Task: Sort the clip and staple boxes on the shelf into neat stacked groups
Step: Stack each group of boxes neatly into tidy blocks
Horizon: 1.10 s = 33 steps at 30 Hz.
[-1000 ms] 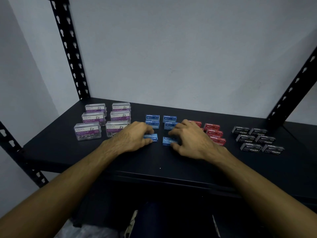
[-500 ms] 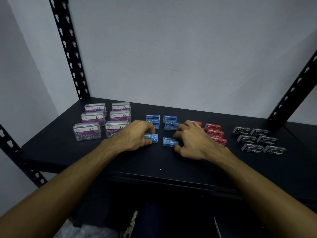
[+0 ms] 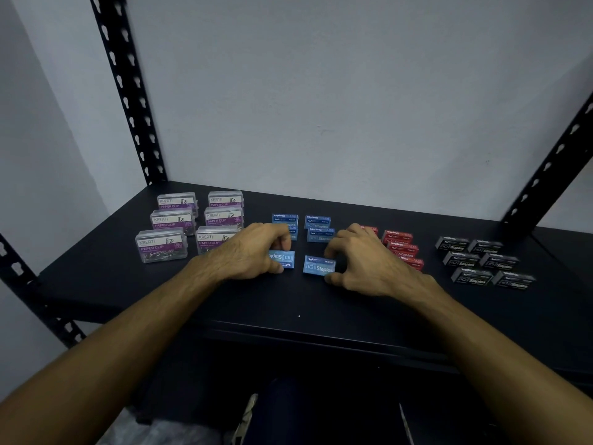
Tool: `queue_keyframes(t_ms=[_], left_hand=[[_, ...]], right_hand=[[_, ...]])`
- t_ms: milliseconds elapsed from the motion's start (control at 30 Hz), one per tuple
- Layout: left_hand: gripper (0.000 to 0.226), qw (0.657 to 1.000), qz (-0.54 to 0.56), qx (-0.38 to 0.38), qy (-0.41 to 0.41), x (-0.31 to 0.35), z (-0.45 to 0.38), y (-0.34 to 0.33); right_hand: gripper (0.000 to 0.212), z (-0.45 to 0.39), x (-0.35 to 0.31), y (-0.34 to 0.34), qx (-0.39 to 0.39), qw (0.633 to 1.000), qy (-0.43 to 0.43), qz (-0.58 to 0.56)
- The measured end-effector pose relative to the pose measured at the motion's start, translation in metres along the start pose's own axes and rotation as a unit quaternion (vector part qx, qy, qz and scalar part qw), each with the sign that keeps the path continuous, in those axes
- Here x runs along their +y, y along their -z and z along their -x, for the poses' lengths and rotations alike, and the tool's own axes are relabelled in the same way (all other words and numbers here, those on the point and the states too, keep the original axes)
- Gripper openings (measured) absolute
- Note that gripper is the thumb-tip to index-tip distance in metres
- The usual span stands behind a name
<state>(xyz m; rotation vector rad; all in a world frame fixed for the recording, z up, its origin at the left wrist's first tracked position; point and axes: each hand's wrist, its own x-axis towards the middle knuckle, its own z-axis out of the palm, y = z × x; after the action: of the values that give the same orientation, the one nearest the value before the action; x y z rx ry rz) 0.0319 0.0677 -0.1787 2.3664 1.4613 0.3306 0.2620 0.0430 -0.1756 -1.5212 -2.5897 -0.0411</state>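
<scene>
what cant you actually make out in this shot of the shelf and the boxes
- Head view: the left hand covers part of the front-left blue staple box and the nearest paper clip box.
- Head view: the right hand hides the left column of red staple boxes, so no count.
- Small print on the black staple boxes is too dark to read.

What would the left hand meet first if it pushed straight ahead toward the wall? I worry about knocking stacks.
Most likely the blue staple stack right behind the left hand, which pinches a front blue box. Depth is hard to judge, but the gap looks slight.
</scene>
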Motion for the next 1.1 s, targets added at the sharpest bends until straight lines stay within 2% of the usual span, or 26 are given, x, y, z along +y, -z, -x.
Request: queue_keyframes(t_ms=[233, 400, 500, 600, 700, 800, 900, 967, 1100], left_hand=[[0.029, 1.0, 0.018, -0.017, -0.013, 0.003, 0.002, 0.003], [0.023, 0.999, 0.024, -0.027, -0.013, 0.004, 0.001, 0.006], [0.036, 0.998, 0.038, -0.038, -0.014, 0.004, 0.001, 0.007], [0.035, 0.998, 0.057, 0.006, -0.015, 0.005, 0.0, 0.008], [0.026, 0.993, 0.098, 0.064, -0.003, 0.009, 0.0, 0.005], [0.027, 0.988, 0.119, 0.094, -0.002, 0.01, 0.001, 0.0], [0.033, 0.987, 0.138, 0.08, -0.002, 0.008, 0.003, -0.003], [0.041, 0.993, 0.103, 0.05, -0.006, 0.007, 0.003, -0.001], [0.031, 0.997, 0.069, 0.03, -0.008, 0.008, -0.001, 0.003]], right_hand=[[0.024, 0.003, -0.003, -0.001, -0.017, 0.997, -0.024, -0.074], [0.031, 0.004, -0.007, -0.003, -0.005, 0.999, 0.0, -0.047], [0.027, 0.003, -0.006, 0.0, 0.015, 0.999, 0.001, -0.036], [0.023, 0.0, -0.005, 0.002, 0.043, 0.999, -0.005, -0.023], [0.023, -0.003, -0.004, 0.0, 0.046, 0.999, -0.019, -0.012], [0.024, -0.002, -0.004, -0.003, 0.045, 0.999, -0.017, -0.001], [0.022, -0.001, -0.006, -0.006, 0.053, 0.999, -0.01, 0.008], [0.023, -0.002, -0.006, -0.007, 0.06, 0.998, -0.005, 0.014], [0.028, -0.005, -0.003, -0.009, 0.061, 0.998, 0.003, 0.017]])
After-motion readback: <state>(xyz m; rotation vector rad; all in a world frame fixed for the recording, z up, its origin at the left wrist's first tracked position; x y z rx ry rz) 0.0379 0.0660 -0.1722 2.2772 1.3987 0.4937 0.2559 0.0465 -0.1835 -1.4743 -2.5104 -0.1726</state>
